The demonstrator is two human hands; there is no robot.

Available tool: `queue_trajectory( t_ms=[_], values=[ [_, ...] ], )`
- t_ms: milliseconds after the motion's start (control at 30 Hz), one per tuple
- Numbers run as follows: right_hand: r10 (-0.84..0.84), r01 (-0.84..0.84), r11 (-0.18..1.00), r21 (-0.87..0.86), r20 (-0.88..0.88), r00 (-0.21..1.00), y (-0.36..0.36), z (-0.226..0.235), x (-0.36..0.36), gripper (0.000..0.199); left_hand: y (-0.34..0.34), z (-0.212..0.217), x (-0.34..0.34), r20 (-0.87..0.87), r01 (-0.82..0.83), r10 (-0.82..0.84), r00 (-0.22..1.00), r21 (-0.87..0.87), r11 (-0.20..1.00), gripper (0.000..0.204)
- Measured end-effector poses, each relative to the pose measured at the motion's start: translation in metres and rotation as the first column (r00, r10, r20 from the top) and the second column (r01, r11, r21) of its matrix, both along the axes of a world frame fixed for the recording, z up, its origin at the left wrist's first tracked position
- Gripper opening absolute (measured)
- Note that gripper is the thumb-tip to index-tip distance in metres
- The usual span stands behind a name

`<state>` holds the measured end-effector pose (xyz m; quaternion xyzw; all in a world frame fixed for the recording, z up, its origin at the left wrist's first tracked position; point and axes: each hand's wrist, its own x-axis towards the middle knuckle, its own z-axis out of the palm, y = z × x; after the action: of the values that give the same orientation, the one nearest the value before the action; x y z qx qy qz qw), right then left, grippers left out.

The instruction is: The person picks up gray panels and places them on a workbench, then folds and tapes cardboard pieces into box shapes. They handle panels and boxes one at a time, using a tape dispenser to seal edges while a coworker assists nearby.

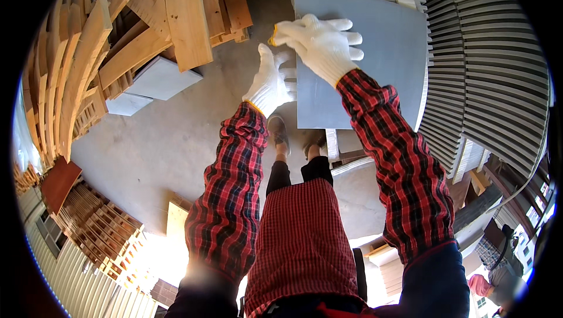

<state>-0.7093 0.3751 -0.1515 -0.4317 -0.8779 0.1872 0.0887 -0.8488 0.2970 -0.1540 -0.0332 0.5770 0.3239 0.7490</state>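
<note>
A flat grey panel lies on top of a stack of pale ribbed pieces. My right hand, in a white knit glove, rests over the panel's upper left part with its fingers spread. A small yellow bit shows at the glove's far left, past the panel's edge; what it is I cannot tell. My left hand, also gloved in white with a yellow cuff hem, is at the panel's left edge. Its thumb points up, and its outstretched fingers reach to that edge, where their tips are hidden.
Wooden boards and pallets are piled at the far left, with pale sheets low beside them. Dark ribbed stacks stand close on the right. More pallets sit at lower left. A person is at lower right.
</note>
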Motion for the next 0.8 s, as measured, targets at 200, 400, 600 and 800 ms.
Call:
queue_trajectory(
  t_ms=[200, 400, 600, 800],
  values=[
    [0.335, -0.241, 0.908, -0.343, 0.249, 0.909, -0.127, 0.008, 0.053, 0.039, 0.015, -0.003, -0.003, -0.137, 0.312, -0.297, 0.945, 0.102, 0.945, 0.096],
    [0.115, -0.125, 0.966, -0.228, -0.058, 0.992, -0.165, -0.014, 0.132, 0.026, 0.030, -0.012, 0.031, -0.783, 0.672, -0.490, 0.383, -0.127, 0.729, 0.080],
    [0.012, -0.013, 0.972, -0.235, -0.005, 1.000, -0.165, 0.004, 0.125, 0.022, 0.041, -0.019, 0.026, -0.735, 0.680, -0.564, 0.378, -0.193, 0.707, 0.090],
    [-0.153, 0.125, 0.966, -0.224, -0.111, 0.982, -0.149, 0.005, 0.082, 0.023, 0.042, -0.013, 0.031, -0.688, 0.645, -0.604, 0.401, -0.256, 0.720, 0.096]
  ],
)
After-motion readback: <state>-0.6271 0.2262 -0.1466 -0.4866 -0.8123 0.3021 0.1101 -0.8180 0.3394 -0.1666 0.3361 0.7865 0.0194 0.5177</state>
